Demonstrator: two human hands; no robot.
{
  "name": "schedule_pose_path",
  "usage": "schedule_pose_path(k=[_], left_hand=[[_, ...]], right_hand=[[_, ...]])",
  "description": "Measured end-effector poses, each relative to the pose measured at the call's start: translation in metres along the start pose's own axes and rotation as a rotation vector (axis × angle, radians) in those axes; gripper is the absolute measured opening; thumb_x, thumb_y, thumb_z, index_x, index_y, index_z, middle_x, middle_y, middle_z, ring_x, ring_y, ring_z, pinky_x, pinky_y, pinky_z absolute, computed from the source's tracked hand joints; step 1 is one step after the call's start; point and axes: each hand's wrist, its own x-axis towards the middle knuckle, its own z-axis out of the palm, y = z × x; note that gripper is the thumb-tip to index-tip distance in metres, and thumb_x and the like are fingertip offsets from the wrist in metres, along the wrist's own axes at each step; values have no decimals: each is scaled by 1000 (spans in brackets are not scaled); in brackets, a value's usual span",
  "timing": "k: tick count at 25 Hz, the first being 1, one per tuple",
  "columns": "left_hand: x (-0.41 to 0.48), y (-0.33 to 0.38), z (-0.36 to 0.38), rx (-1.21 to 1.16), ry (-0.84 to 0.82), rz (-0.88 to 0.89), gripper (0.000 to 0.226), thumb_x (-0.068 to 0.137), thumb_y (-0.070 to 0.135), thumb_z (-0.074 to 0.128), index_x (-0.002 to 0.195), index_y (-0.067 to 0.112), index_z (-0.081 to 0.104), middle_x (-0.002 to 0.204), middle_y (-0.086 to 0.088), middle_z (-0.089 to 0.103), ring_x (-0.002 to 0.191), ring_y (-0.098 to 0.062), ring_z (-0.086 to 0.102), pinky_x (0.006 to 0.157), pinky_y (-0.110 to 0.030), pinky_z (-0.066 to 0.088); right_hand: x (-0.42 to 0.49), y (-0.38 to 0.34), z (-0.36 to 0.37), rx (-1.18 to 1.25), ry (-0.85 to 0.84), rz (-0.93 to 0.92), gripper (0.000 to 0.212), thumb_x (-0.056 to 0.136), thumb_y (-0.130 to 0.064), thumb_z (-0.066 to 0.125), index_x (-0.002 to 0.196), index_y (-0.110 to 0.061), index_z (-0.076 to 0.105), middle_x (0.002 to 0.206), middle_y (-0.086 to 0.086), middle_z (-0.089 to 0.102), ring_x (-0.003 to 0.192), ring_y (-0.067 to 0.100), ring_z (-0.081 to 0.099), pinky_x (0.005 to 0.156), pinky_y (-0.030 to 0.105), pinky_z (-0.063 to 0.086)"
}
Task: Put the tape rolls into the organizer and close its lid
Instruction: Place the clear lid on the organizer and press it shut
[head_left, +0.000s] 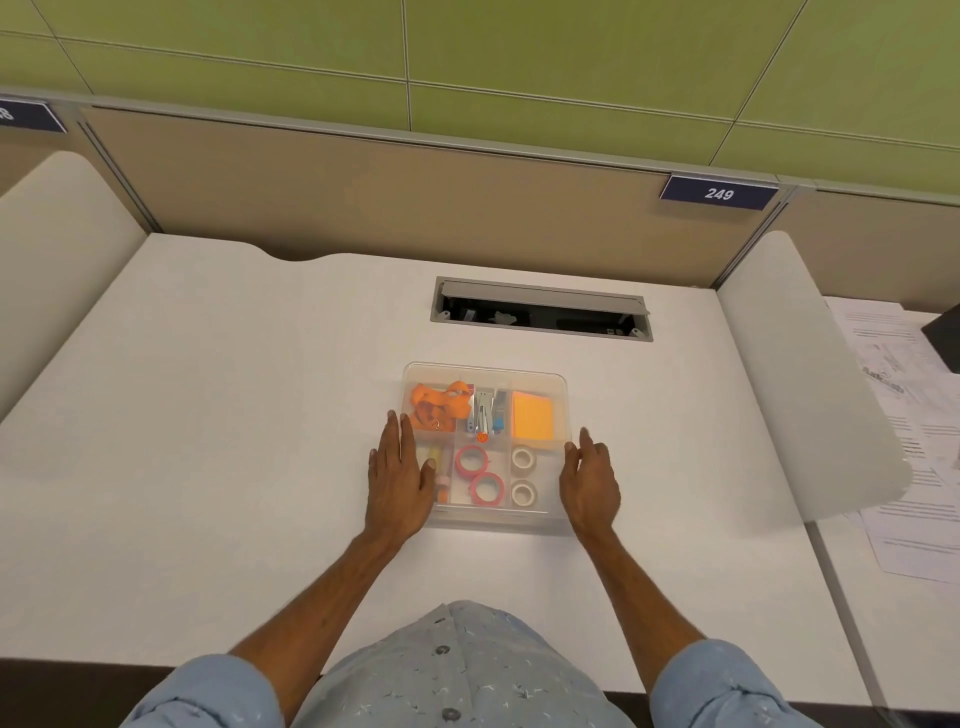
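I see the clear plastic organizer (557, 387) near the middle of the white desk (208, 415), just in front of the open cable hatch (540, 312) set toward the desk's far edge. A translucent lid appears to lie over the organizer; I cannot tell if it is fully seated. Through it, the near middle compartment holds two pink tape rolls (471, 460) (487, 487), lying flat and touching. The near right compartment holds two white tape rolls (523, 460) (523, 492), flat, one behind the other, slightly apart. The far left compartment has an orange lanyard (441, 402), the far middle one a stapler (484, 410), the far right one an orange sticky-note pad (532, 415). The near left compartment holds a yellowish item, mostly hidden by my left hand (400, 478). That hand lies flat, fingers extended, palm down over the organizer's left edge, gripping nothing. My right hand (589, 483) stands on edge against the organizer's right wall, fingers straight and loosely together, also holding nothing. A curved white divider panel (810, 389) rises at the desk's right edge, with printed papers (909, 467) on the next desk beyond. A label reading 249 (719, 194) sits on the beige partition (363, 192) behind the desk.
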Motion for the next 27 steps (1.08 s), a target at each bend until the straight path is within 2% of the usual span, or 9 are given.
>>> schedule_pose_path(k=[2,4,6,8,11,15,19,22,27], left_hand=[[-6,-1,3,65,19,65,73,111,32,45,168,11,4,180,-11,-1,167,-30,7,136,-55,9],[-12,-2,7,91,7,106,78,110,41,45,169,13,3,180,-9,2,167,-28,8,136,-56,9],[-15,-3,12,165,-32,122,90,105,57,45,169,14,-2,180,-7,-2,167,-26,2,136,-56,4],[-15,-5,14,255,-68,122,106,98,72,46,168,14,-8,179,-8,-9,167,-27,-5,136,-54,-1],[-15,-8,18,260,-84,98,122,90,82,48,166,8,-12,177,-15,-16,166,-30,-12,137,-52,-2],[-13,-8,23,198,-108,54,129,83,86,46,166,7,-14,177,-14,-18,165,-30,-14,137,-50,-3],[-12,-8,23,181,-86,71,128,84,85,49,166,6,-11,177,-15,-16,165,-31,-12,136,-50,-4],[-11,-6,20,169,-78,91,123,87,80,52,167,7,-7,177,-16,-13,165,-32,-11,136,-54,-4],[-9,0,15,150,-21,96,102,95,77,29,169,16,-4,179,-11,-8,166,-28,-11,136,-57,-3]], right_hand=[[-16,-3,11,-170,81,-130,55,114,-35,40,164,-13,35,159,13,49,146,33,51,118,50,45],[-31,-3,23,-288,105,-274,63,114,-40,40,168,-12,25,173,12,33,161,30,33,131,49,31],[-39,-1,33,-384,34,-302,70,114,-47,34,170,-13,11,179,14,11,168,31,13,137,51,18],[-40,2,40,-462,-29,-266,75,113,-53,26,170,-14,-1,179,18,-3,168,34,2,138,52,12],[-38,4,43,-484,-66,-252,79,112,-56,24,170,-9,-4,177,22,-7,168,37,0,138,51,12],[-34,10,44,-473,-108,-242,83,111,-58,24,169,-6,-6,177,21,-11,168,37,0,138,48,13],[-32,7,44,-474,-133,-248,84,111,-60,23,169,-8,-8,177,21,-14,168,37,-2,138,50,15],[-33,7,41,-478,-120,-242,84,110,-61,24,169,-12,-10,177,19,-15,168,35,-5,138,51,10],[-29,-2,36,-439,-64,-221,76,112,-56,24,170,-18,-6,179,14,-10,168,31,-7,137,57,1]])
